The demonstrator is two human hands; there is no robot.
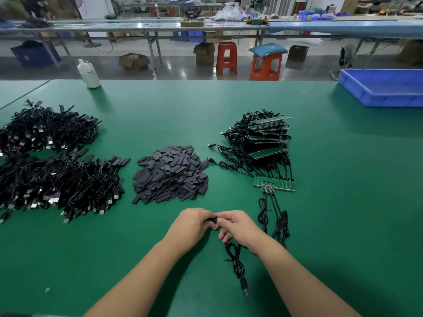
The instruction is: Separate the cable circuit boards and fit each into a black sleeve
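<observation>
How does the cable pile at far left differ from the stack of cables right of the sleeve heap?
The left cable pile is a loose, sprawling tangle whose cable ends already wear black sleeves; the right cable stack is smaller, tidily layered, and its green circuit boards are bare and joined in strips. Both are black USB cables lying on the green table.

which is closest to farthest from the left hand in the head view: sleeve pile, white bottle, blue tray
From the left hand:
1. Pile of black sleeves, just beyond it on the green table.
2. White bottle, far edge, to the left.
3. Blue tray, far right corner.
</observation>
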